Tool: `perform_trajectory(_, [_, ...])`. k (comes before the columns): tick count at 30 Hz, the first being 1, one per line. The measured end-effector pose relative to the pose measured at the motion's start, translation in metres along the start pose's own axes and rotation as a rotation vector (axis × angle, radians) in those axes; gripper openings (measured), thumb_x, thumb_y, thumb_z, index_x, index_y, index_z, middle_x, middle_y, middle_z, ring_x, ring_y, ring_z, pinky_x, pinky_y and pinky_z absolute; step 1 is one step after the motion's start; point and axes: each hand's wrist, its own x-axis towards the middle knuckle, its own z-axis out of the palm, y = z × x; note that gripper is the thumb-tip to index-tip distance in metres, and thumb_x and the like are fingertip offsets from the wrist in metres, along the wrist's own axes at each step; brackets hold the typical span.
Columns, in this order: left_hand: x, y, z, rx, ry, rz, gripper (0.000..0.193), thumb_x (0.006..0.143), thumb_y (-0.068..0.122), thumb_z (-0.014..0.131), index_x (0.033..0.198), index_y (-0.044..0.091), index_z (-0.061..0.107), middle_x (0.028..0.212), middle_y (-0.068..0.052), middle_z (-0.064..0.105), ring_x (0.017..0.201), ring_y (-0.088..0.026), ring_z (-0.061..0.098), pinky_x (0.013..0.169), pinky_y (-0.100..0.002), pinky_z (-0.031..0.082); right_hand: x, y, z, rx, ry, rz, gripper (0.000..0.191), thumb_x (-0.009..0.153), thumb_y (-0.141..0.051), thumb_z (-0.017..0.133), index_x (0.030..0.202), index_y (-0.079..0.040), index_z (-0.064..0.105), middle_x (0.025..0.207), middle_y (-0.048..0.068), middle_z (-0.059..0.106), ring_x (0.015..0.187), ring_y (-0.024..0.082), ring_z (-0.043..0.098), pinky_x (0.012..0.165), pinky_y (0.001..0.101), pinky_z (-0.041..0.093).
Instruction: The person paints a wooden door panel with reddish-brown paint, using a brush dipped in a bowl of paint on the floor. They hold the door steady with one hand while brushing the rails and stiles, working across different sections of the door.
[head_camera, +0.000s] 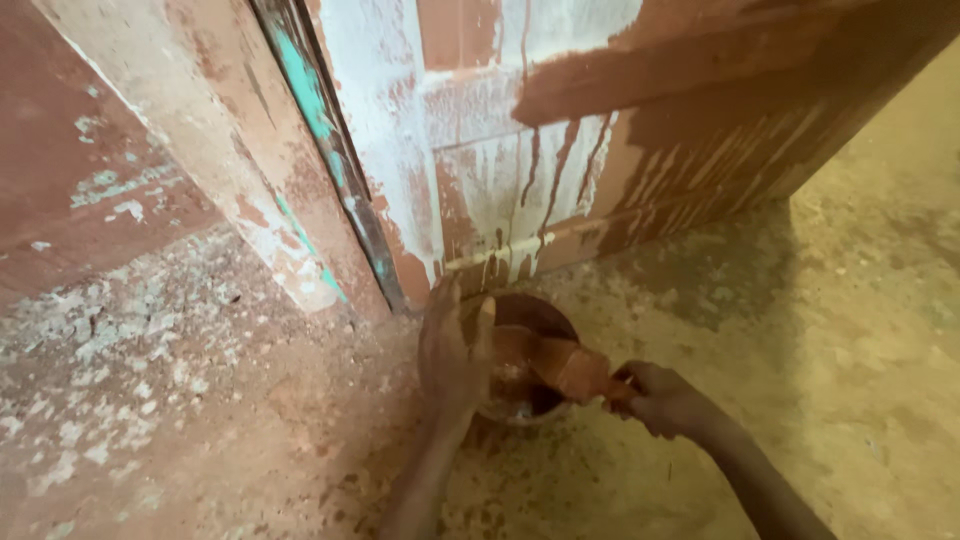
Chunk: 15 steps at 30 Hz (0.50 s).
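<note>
A small round paint pot sits on the dusty floor just below the foot of a door, filled with reddish-brown paint. My left hand grips the pot's left rim, fingers over the edge. My right hand holds the handle of a wide paintbrush, whose paint-covered bristles lie across the pot's opening, dipped toward its left side. Both hands are smeared with the same brown paint.
The door ahead is white primer partly covered with brown strokes and drips. A worn door frame with turquoise flecks stands to its left, beside a reddish wall. The floor is bare earth and flaked cement.
</note>
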Motion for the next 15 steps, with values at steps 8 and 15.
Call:
perform_trajectory(8, [0.022,0.007,-0.014,-0.111,0.156,0.025,0.058,0.105,0.035,0.054,0.149,-0.003,0.050,0.154,-0.024,0.050,0.148,-0.039,0.041,0.122,-0.047,0.030,0.015,0.027,0.008,0.092,0.034,0.002,0.029,0.094,-0.031,0.066,0.108,-0.008,0.075,0.078,0.005,0.073,0.053,0.014,0.056,0.046,0.0298,0.045])
perform_trajectory(15, [0.020,0.020,0.002,-0.378,0.223,-0.149,0.058,0.108,0.038,0.042,0.153,0.002,0.045,0.161,-0.018,0.044,0.153,-0.035,0.038,0.127,-0.047,0.027,0.023,0.001,-0.027,-0.099,-0.073,-0.105,0.033,0.093,-0.023,0.066,0.125,-0.015,0.064,0.086,0.001,0.077,0.062,0.011,0.062,0.052,0.0272,0.048])
